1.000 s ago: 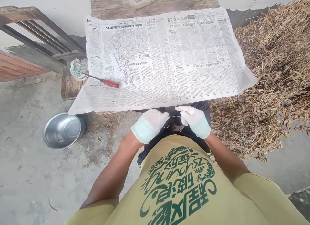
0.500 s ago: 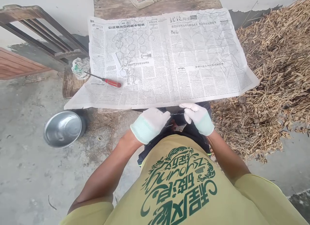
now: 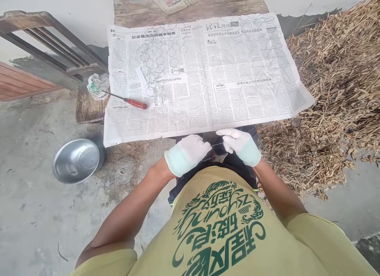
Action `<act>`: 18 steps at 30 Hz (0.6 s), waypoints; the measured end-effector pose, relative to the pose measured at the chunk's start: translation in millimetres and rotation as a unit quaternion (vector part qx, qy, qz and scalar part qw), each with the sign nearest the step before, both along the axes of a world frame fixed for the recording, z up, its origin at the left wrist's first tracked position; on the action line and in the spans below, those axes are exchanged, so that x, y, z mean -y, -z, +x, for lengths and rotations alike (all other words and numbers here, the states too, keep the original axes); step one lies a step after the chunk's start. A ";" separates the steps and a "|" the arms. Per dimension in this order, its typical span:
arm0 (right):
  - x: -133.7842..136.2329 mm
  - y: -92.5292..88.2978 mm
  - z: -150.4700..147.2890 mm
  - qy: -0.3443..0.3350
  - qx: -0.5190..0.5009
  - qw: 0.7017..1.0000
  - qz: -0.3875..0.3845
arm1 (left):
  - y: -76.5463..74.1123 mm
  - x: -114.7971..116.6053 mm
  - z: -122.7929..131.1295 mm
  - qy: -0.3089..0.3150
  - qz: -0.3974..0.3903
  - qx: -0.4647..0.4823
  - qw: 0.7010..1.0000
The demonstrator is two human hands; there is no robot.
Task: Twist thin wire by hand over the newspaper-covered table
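Observation:
A thin wire [image 3: 217, 144] stretches between my two white-gloved hands, just in front of the table's near edge. My left hand [image 3: 191, 149] is closed on its left part, and a loose bit shows below the fingertips. On the other side my right hand [image 3: 234, 142] pinches the wire between thumb and fingers. Beyond the hands, a newspaper [image 3: 196, 109] covers most of the table. Several wire rings [image 3: 173, 50] lie on its left half, and several bent wire pieces [image 3: 246, 50] lie on its right half. A red-handled screwdriver [image 3: 136, 103] rests at the left.
A metal basin [image 3: 76, 161] stands on the concrete floor at left. Behind it are a wooden chair [image 3: 50, 20] and a crumpled plastic bag [image 3: 97, 86]. Dry stalks [image 3: 335, 94] are heaped at right. A white strip-shaped thing [image 3: 143, 81] lies near the screwdriver.
My left hand has shifted slightly right, closer to my right hand, and the wire between them now slants. The newspaper's near left corner has moved right and down in the view.

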State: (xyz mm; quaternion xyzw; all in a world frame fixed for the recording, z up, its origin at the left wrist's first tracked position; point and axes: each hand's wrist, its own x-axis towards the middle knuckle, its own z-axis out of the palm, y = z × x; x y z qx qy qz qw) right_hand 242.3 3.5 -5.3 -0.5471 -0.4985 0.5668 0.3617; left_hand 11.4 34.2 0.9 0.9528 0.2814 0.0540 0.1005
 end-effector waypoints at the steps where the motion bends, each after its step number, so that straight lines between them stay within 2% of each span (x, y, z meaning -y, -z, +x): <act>1: -0.4 -0.1 1.0 -0.002 0.002 1.000 0.000 | 0.6 0.5 -3.9 0.012 0.011 -0.015 1.000; 5: -1.0 -2.0 3.0 -0.007 0.008 1.000 -0.009 | -0.4 4.2 -16.1 0.051 0.065 -0.054 0.995; 11: 0.4 -5.5 3.6 0.002 0.011 1.000 -0.011 | -10.1 6.4 -15.7 0.046 0.105 -0.066 0.991; 18: -2.5 -3.6 7.9 -0.001 0.011 1.000 0.000 | -14.3 1.7 -17.7 0.057 0.102 -0.038 0.992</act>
